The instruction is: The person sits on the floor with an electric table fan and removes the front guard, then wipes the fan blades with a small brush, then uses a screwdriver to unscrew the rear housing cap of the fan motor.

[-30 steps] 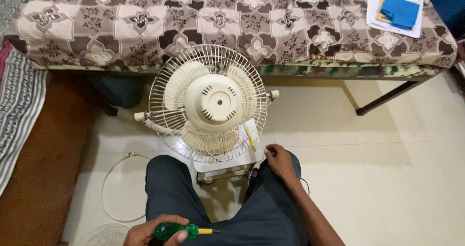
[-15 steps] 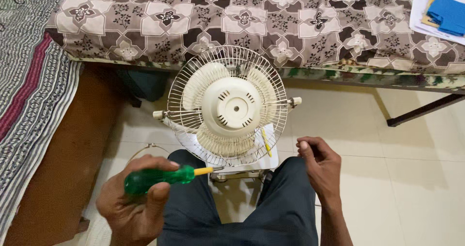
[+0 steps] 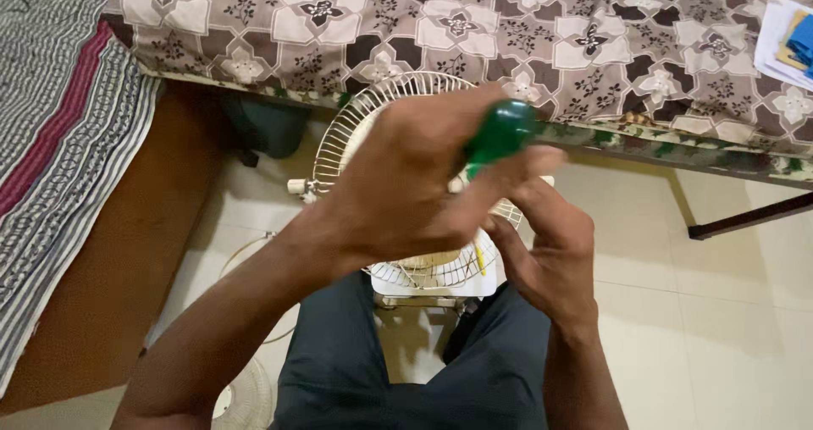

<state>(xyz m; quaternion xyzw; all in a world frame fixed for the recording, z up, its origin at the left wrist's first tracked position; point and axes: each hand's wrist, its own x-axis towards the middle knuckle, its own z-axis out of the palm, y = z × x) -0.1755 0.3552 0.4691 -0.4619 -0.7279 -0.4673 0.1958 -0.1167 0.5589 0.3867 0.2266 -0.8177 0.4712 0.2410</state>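
My left hand [image 3: 406,184] grips the green screwdriver [image 3: 500,133] over the white fan [image 3: 373,116]. My right hand [image 3: 546,252] is half open, maybe touching its tip.

You've got two bare hands up in front of you, the left hand [image 3: 406,184] and the right hand [image 3: 550,256]. One green plastic-handled screwdriver [image 3: 500,133] between them. One cream wire-caged table fan [image 3: 398,108] on the floor. One detached round wire grille [image 3: 246,400] by your knee. One bed with a brown floral patterned cover [image 3: 508,32]. One striped grey and red cloth [image 3: 51,133] at the left. One small stack of white and blue papers [image 3: 792,40] on the bed.
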